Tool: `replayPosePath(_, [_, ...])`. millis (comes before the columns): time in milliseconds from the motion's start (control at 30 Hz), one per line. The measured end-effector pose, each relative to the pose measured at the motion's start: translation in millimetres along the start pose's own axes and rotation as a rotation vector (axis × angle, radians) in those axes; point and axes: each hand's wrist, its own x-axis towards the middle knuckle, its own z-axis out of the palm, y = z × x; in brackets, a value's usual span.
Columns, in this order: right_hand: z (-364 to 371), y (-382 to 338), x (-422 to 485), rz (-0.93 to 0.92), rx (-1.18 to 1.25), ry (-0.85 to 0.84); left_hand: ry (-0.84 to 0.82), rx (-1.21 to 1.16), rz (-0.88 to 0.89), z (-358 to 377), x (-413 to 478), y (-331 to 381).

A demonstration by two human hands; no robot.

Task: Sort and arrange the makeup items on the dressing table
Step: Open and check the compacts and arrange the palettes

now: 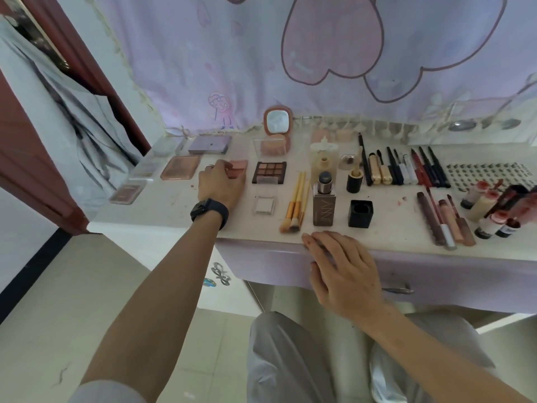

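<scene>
Left hand (222, 184) curls over a pink palette (237, 169), grasp unclear; right hand (345, 274) spread flat; palette likely light, rigid, best pinched by edges.

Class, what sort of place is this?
Probably a bedroom dressing table: a small mirror stands at the back, with eyeshadow palettes and makeup brushes laid out in rows.

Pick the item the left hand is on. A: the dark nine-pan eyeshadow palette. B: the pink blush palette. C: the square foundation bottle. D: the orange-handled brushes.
B: the left hand rests with its fingers over the pink blush palette; the other three lie apart, to its right.
</scene>
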Motion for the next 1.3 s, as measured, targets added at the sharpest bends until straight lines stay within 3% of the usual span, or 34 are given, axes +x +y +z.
replayPosePath(200, [0,-2,3,0.011,-0.007,0.004,-0.013,-0.121,-0.095,5,30,13])
replayPosePath(533, [9,-3,-3,0.046,-0.012,-0.024,-0.002,-0.051,-0.150,26,70,29])
replayPosePath(933, [7,-3,-1,0.048,-0.024,-0.015,-0.002,-0.100,-0.040,16,63,12])
replayPosePath(1133, [4,-4,2,0.030,-0.039,-0.012,0.112,0.249,-0.058,-22,45,-30])
replayPosePath(1300, [2,-4,3,0.032,-0.035,0.016,-0.051,0.416,-0.047,-38,30,-58])
